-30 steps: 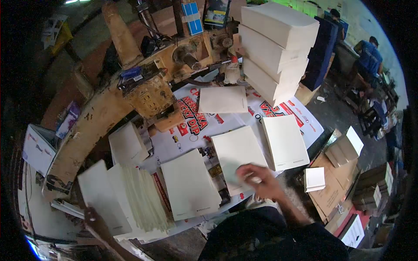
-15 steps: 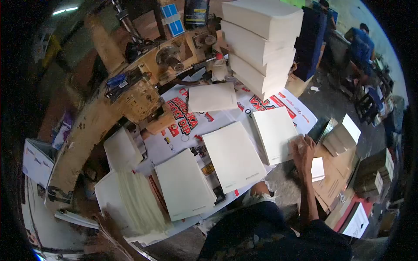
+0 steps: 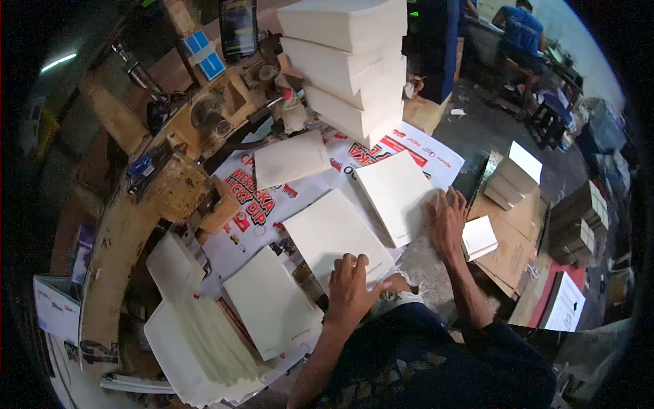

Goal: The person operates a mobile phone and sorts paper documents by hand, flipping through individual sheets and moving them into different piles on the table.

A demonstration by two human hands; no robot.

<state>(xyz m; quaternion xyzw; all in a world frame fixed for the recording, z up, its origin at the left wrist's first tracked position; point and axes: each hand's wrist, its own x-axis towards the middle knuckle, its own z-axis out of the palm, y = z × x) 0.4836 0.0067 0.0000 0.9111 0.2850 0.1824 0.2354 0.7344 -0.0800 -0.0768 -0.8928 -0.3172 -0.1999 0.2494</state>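
Observation:
My left hand point(image 3: 351, 288) is over the lower edge of the middle cream-covered book point(image 3: 334, 235), thumb out and fingers loosely bent; no object shows in its grasp. At the right edge of another cream book point(image 3: 394, 194), my right hand point(image 3: 447, 219) has its fingers curved and somewhat apart. Whether those fingertips press on the edge is hard to see. A further cream book point(image 3: 271, 300) lies to the left. Beyond it is a pile of sheets point(image 3: 204, 341) with a streaked greenish-yellow band. One more book point(image 3: 291, 158) lies farther back.
A tall stack of thick paper blocks point(image 3: 344, 65) stands at the back. Wooden machinery point(image 3: 180, 184) borders the left. Printed banner sheets point(image 3: 248, 198) cover the table. On cardboard point(image 3: 507, 235) at right sit small book bundles point(image 3: 511, 178). A person in blue point(image 3: 521, 31) sits far off.
My left hand has come from the streaked pile at far left to the middle book. My right hand stays by the right book, its fingers now more spread. The view has shifted.

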